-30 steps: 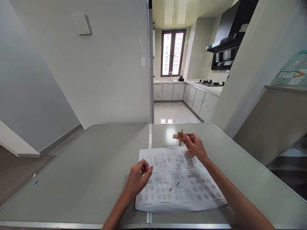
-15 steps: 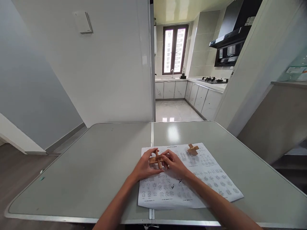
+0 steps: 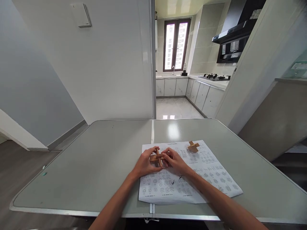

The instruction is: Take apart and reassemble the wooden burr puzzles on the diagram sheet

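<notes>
A wooden cross-shaped interlocking puzzle (image 3: pixel 157 157) is held between both hands just above a printed paper sheet (image 3: pixel 206 174) on the table. My left hand (image 3: pixel 144 164) grips its left side with curled fingers. My right hand (image 3: pixel 174 161) pinches its right side. A second wooden cross puzzle (image 3: pixel 193 146) lies alone on the sheet's far right part, an arm's reach beyond my right hand.
The grey folding table (image 3: pixel 96 159) has a metal seam down its middle and rounded metal edges. A white wall with a switch plate (image 3: pixel 81 14) stands behind it. An open doorway leads to a kitchen with cabinets (image 3: pixel 201 95). A counter (image 3: pixel 283 105) is at right.
One second ago my right hand held a wooden puzzle up at the sheet's far edge and my left hand was apart. Now both hands grip one puzzle at the sheet's left; another lies on the sheet.
</notes>
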### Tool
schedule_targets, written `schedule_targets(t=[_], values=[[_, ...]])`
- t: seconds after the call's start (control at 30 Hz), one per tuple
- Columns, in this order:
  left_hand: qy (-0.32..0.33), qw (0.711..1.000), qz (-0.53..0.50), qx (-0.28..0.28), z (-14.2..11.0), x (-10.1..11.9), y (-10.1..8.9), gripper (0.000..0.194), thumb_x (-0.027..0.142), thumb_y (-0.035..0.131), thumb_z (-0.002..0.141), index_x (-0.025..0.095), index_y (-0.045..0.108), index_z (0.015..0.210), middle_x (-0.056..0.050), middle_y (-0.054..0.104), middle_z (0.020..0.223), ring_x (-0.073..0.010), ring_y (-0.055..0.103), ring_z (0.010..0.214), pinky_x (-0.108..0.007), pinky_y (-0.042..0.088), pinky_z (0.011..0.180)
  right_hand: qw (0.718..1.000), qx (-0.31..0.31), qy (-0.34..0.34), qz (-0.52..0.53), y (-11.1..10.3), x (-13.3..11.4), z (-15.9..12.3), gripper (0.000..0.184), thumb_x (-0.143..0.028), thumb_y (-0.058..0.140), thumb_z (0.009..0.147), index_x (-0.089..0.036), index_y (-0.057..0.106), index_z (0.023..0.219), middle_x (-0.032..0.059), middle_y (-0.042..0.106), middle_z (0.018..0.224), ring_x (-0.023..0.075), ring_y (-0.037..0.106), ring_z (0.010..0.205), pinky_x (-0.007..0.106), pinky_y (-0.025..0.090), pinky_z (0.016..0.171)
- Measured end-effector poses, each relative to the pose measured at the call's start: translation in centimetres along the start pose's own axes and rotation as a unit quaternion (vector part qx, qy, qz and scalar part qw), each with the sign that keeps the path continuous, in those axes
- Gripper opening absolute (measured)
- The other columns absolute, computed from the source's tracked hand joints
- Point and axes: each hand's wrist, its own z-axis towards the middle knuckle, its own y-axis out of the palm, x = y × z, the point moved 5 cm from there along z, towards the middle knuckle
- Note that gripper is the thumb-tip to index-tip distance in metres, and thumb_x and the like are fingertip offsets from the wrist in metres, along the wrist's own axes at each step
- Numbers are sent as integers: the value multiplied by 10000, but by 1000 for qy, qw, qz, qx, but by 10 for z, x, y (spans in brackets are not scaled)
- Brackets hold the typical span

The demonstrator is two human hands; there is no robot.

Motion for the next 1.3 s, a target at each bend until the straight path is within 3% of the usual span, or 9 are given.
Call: schedule_targets(t=[0.37,0.47,0.63,0.8,0.97,1.1,1.3], values=[[10,1000,18,17,-1,10,-4,842,342,905,679,304,530,1432,-63,695,1285,-291,667,1165,-440,527,1035,999,9,-26,-38,-5,-4,-1,429,-647,616,955,-223,551,973,-34,629,681,118,514,500,260,420,507],[23,999,18,14,-3,12,-3,858,306,898,696,319,508,1460,-80,648,1373,-309,624,1251,-471,501,1084,996,10,-45,-73,-5,-8,-4,398,-622,583,987,-225,551,977,-25,639,694,129,531,516,272,440,526],[-15,996,-82,34,-4,1,-2,1169,394,979,614,363,331,1586,-111,496,1540,-330,537,1378,-551,448,1166,973,41,-107,-200,-8,-18,-8,296,-539,548,1030,-248,580,1073,20,726,799,193,659,649,337,535,655],[-59,988,-139,12,-2,-6,0,920,381,937,700,305,488,1501,-112,608,1452,-323,583,1340,-569,434,1185,958,44,-147,-244,-6,-22,-10,226,-484,532,1047,-268,596,1065,34,753,835,225,728,711,372,574,712],[-65,986,-155,16,-4,-6,1,997,339,926,711,335,409,1563,-96,614,1443,-314,597,1338,-555,452,1177,957,24,-160,-241,-3,-22,-12,209,-466,507,1062,-272,582,1079,54,772,904,250,767,807,399,597,754],[-66,986,-154,10,-4,-7,4,980,332,944,676,297,452,1523,-116,612,1430,-334,583,1351,-555,459,1167,953,19,-166,-251,-3,-22,-12,191,-439,495,1068,-270,582,1088,61,782,941,255,776,864,398,598,787],[-58,989,-129,42,-3,-4,0,954,317,956,629,293,470,1450,-101,607,1408,-315,590,1309,-557,461,1157,950,55,-163,-260,-2,-22,-12,168,-419,503,1059,-268,575,1080,52,767,881,250,770,786,398,598,747]])
